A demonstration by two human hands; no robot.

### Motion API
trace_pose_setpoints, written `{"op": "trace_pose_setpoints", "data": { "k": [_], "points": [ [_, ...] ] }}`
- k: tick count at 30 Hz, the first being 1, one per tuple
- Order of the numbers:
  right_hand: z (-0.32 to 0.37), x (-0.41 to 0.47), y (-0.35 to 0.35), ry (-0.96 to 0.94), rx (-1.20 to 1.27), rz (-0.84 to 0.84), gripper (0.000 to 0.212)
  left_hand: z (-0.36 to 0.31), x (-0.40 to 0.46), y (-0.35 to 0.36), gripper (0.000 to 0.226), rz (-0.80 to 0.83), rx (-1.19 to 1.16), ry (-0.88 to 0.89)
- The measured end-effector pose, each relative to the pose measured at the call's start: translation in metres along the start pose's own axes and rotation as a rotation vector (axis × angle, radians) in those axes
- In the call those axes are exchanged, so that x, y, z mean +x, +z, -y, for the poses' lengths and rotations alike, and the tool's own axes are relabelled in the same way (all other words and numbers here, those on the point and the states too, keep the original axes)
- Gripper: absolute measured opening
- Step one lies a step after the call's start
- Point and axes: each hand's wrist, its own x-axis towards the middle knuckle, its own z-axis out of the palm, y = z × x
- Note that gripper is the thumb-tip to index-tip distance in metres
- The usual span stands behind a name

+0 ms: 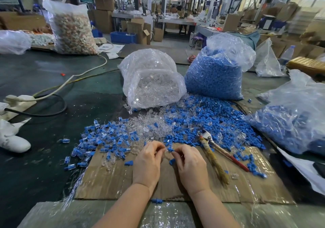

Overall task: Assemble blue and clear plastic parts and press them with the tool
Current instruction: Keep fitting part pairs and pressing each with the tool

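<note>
No label or writing can be read anywhere. On the cardboard sheet [112, 178], the left hand [147, 162] pinches what seems a clear part, too small to be sure. The right hand [190, 164] pinches a blue part [171, 149] at its fingertips. The tool [213, 150] lies right of the hands on the cardboard. Beyond the cardboard stand two bags: clear parts [153, 81] and blue parts [216, 72]. A third bag [299, 115] lies right. The tabletop is dark green, in a factory hall stacked with cartons.

bright, even overhead light | soft shadows | glare on plastic bags [153, 80] | edges bowed, background soft
</note>
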Motion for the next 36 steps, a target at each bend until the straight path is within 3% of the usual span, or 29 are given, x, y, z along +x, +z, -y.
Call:
{"op": "trace_pose_setpoints", "data": {
  "k": [7,17,27,36],
  "points": [
    [0.0003,0.0005,0.0007,-0.055,0.001,0.003,0.013,0.0002,0.0006,-0.0012,0.007,0.029,-0.064,-0.047],
    [0.001,0.0004,-0.0001,-0.064,-0.032,0.004,0.025,0.0,0.0004,-0.0036,0.011,0.139,-0.092,0.025],
    [0.0006,0.0001,-0.0035,-0.061,0.047,0.018,0.008,0.0016,0.0044,-0.0047,0.015,0.147,-0.196,-0.08],
    [0.0015,0.001,-0.0022,-0.098,-0.01,0.014,0.01,0.0015,0.0049,-0.0047,0.015,0.174,-0.2,-0.057]
  ]
}}
